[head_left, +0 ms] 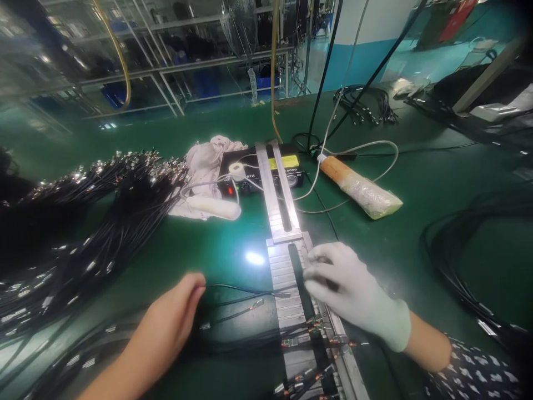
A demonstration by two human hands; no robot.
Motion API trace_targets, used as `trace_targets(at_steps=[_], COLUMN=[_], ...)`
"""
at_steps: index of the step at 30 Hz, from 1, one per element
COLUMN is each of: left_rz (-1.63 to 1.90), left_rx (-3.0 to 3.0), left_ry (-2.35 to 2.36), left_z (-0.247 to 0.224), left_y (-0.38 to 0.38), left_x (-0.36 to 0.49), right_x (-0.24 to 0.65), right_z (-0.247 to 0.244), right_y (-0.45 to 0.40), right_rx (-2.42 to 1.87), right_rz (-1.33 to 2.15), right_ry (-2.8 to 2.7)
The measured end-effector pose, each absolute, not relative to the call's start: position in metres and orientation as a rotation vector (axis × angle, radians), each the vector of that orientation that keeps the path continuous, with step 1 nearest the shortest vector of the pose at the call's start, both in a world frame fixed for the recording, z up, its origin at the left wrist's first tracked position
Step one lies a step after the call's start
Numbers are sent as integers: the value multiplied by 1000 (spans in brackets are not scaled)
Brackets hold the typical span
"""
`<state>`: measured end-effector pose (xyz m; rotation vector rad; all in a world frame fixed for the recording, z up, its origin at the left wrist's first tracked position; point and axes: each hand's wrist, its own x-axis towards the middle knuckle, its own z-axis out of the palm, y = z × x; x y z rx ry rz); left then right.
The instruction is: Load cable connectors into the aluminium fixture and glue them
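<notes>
My bare left hand is closed in a pinch on a thin black cable, whose end with a small metal terminal lies across the slotted metal fixture. On the fixture's right edge rests my white-gloved right hand, its fingers apart and bent, with nothing visible between them. More black cables with connectors and exposed coloured wire ends lie across the lower part of the fixture. A short cable end sits just left of it, below the held cable.
A large bundle of black cables spreads at the left. Behind the fixture stand a black control box, a pinkish cloth and a white handle. A wrapped wooden-handled tool lies right. Coiled cables are farther right.
</notes>
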<state>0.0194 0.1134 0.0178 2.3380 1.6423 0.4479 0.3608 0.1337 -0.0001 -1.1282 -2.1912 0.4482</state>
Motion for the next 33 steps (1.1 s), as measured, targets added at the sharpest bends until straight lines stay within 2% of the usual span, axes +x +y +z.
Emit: trace_targets(at_steps=[3,8,18,22,29,33], left_rz=[437,282,489,455,364,432], left_rx=[2407,2417,2210,2167,2194,2259], left_ry=[1594,1544,1339,1342,1512,1511], left_z=[16,13,-3,0,5,3], left_y=[112,122,150,150,138,132], left_x=[17,34,127,111,29,33], right_x=[362,362,370,368,368,368], right_z=[2,5,5,4,3,3], right_y=[131,127,139,139,140,140], right_rx=[-1000,-639,-961,-981,-987,-990], right_rz=[450,723,897,951,1004,995], right_ry=[-2149,-2147,-1944,-1907,-1875,-1887])
